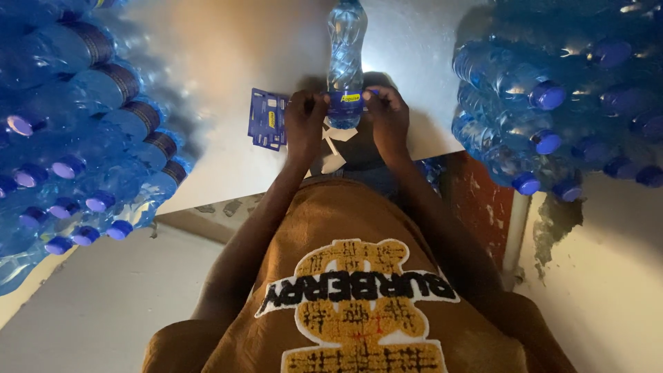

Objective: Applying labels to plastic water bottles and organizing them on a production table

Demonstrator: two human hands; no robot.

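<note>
Clear plastic water bottle (345, 48) lies on the white table (228, 62), steadied between both hands. Left hand (304, 124) and right hand (388, 119) fingers pinch its blue label (344, 105), pressing it flat. Blue label sheets (268, 119) just beside.

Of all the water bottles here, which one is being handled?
The lone bottle on the white table, label pinched by both hands; the others lie stacked at either side.

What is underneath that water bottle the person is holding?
The clear plastic bottle lies on a white table. Both hands, left hand and right hand, press a blue label around it. Its cap end and the table directly beneath are hidden.
</note>
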